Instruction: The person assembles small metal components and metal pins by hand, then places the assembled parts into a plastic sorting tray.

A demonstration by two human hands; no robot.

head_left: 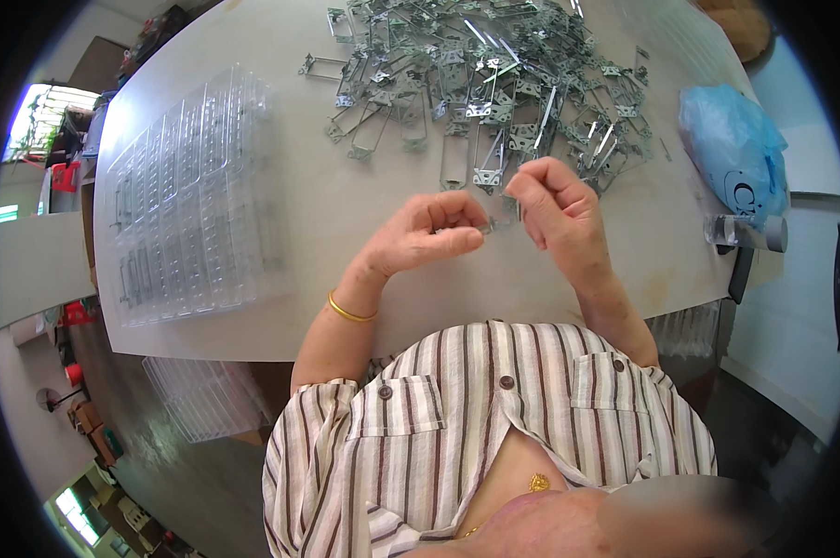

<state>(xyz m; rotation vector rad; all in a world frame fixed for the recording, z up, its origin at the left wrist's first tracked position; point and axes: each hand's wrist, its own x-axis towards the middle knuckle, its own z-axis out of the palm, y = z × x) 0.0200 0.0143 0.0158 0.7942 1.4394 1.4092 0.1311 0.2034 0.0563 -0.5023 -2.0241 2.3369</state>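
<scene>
My left hand (429, 231) is closed, thumb against curled fingers, on a small metal bracket (497, 224) that shows past its fingertips. Close beside it, my right hand (566, 216) is raised with thumb and fingers pinched together. A thin sliver shows under its fingertips; its kind is too small to tell. Just beyond both hands lies a loose heap of metal brackets (487, 177), thin wire-like frames with flat punched plates. To the left rests a clear plastic tray (239, 200) with rows of molded pockets; some metal pieces lie in its left part.
The pale table (318, 205) curves around in front of me. At its right stand a blue plastic bag (732, 149) and a clear cylindrical container (750, 232) lying on its side. More clear trays (201, 400) sit below the left table edge. Others lie at the far right (666, 33).
</scene>
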